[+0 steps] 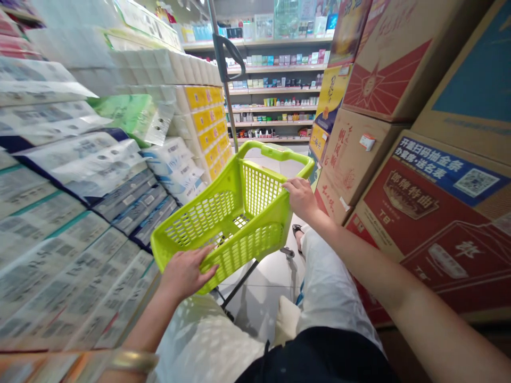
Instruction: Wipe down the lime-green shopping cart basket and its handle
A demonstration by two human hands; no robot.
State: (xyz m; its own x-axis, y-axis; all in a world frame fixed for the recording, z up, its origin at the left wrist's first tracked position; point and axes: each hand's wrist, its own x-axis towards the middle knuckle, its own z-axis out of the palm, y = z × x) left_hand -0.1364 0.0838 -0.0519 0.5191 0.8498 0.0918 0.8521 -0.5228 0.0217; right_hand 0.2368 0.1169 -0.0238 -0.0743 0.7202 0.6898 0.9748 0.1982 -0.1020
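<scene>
A lime-green plastic shopping cart (255, 234) stands at an angle in front of me, its slatted basket with nothing seen in it. My left hand (187, 274) holds the near side rim, fingers over the edge and thumb spread along the outer wall. Higher up the same rim, close to the handle end, my right hand (301, 197) curls its fingers over the edge. The cart's handle (275, 153) points away from me, with neither hand on it. Below the basket, a dark frame and a small wheel (287, 252) show above the floor.
Stacked packs of tissue paper (80, 213) line the left side. Large liquor cartons (447, 213) are piled close on the right. A grey pole with a handle (229, 58) rises behind the cart. Shelves of small goods (279, 69) stand at the back.
</scene>
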